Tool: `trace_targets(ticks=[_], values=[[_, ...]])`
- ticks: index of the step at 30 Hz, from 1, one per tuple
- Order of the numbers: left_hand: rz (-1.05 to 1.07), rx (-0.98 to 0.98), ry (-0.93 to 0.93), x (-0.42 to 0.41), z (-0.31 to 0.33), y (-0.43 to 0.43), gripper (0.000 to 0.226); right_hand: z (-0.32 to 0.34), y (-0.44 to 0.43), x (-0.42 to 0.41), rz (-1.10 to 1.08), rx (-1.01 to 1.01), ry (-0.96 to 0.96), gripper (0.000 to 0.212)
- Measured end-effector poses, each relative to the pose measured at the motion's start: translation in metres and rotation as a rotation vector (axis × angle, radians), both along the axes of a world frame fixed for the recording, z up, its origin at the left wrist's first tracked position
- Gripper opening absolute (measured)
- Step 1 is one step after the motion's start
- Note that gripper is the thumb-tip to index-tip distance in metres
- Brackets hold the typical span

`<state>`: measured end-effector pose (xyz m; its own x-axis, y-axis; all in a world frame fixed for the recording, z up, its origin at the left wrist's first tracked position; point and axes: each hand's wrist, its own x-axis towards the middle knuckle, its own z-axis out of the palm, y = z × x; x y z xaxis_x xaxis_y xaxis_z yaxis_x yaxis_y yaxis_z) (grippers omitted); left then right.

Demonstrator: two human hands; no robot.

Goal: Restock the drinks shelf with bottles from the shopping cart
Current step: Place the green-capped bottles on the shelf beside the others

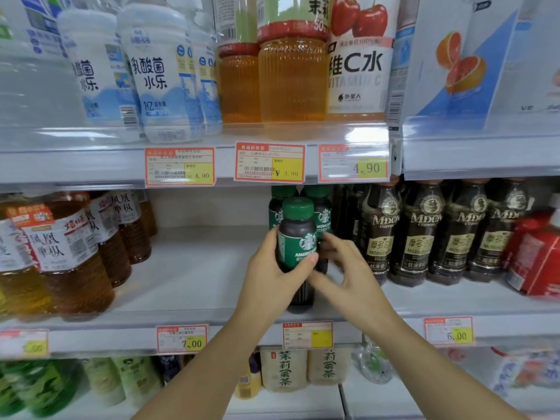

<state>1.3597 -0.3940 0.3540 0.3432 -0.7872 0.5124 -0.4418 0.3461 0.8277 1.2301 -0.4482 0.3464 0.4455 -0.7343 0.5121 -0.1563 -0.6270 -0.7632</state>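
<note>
My left hand (pixel 272 268) is shut around a dark coffee bottle (pixel 297 234) with a green cap and green label, held upright over the front of the middle shelf (pixel 194 316). Two matching green-capped bottles (pixel 321 213) stand just behind it. My right hand (pixel 345 268) is beside the held bottle on its right, fingers curled and apart, fingertips touching the rear right bottle. A dark bottle base (pixel 301 298) shows under my hands on the shelf; whose it is I cannot tell. The shopping cart is out of view.
Dark coffee bottles (pixel 424 234) fill the shelf to the right, then red packs (pixel 536 256). Amber tea bottles (pixel 78 262) stand at the left, with bare shelf between them and my hands. Price tags (pixel 269 162) line the shelf edges. More drinks stand above and below.
</note>
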Motion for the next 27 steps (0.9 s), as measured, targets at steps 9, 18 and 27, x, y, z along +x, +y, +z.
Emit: trace_targets(ticks=[9, 18, 27], values=[[0.029, 0.068, 0.026, 0.024, -0.001, 0.006, 0.046, -0.003, -0.044, 0.025, -0.168, 0.078, 0.003, 0.064], [0.007, 0.092, 0.056, 0.029, 0.000, 0.011, 0.049, -0.006, -0.051, 0.043, -0.375, 0.035, -0.013, 0.055], [-0.044, 0.199, -0.065, 0.039, -0.004, 0.010, 0.052, -0.005, -0.029, 0.025, -0.274, -0.038, -0.116, 0.054]])
